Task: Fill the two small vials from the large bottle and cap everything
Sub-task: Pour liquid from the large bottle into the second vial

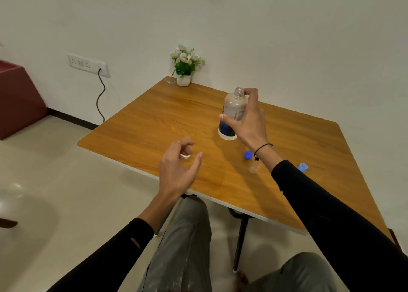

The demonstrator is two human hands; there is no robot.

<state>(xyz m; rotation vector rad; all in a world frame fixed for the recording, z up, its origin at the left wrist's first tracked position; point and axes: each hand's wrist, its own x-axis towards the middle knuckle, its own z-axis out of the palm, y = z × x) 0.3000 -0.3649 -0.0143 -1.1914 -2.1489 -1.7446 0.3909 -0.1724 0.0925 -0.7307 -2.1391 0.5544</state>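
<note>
Working outward, we see our left hand (178, 170) loosely curled over a white cap (185, 156), contact unclear. Two blue caps (248, 155) lie off; one clear vial (254, 169) stands open, so filling and capping seem left. Farther, our right hand (247, 121) grips the uncapped bottle (233, 115), upright, neck up.

white wall (287, 26), pale floor (44, 170), wooden table (154, 119), maroon seat (17, 97).
</note>
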